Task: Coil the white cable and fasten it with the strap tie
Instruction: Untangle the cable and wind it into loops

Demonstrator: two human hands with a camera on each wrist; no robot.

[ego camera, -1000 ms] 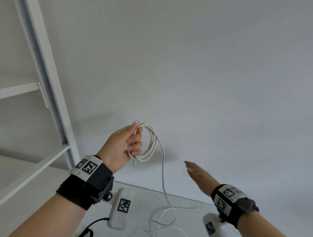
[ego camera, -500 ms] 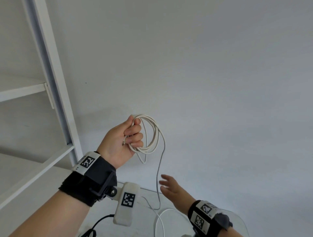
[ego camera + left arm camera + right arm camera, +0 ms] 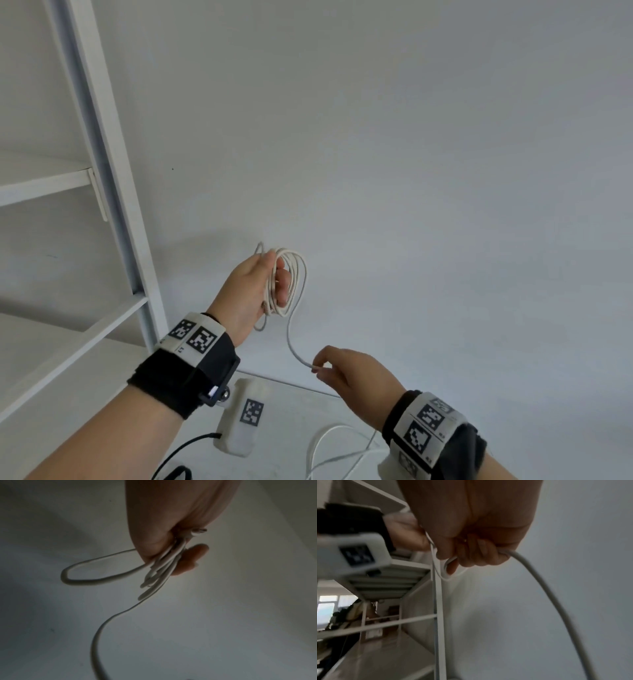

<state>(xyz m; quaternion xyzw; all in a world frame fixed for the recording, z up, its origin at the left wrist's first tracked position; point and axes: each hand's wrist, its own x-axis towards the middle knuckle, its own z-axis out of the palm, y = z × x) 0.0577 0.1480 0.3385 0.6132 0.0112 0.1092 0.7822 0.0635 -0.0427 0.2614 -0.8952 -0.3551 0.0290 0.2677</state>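
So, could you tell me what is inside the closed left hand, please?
The left hand grips several loops of the white cable; a plug end pokes out. Fingers cover where the loops cross the palm.

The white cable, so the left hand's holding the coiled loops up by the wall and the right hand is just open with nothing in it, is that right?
Not quite. The left hand does hold the coiled loops of the white cable up by the wall, but the right hand is not empty: it pinches the loose run of the cable below the coil. The head view shows it, and the right wrist view confirms it.
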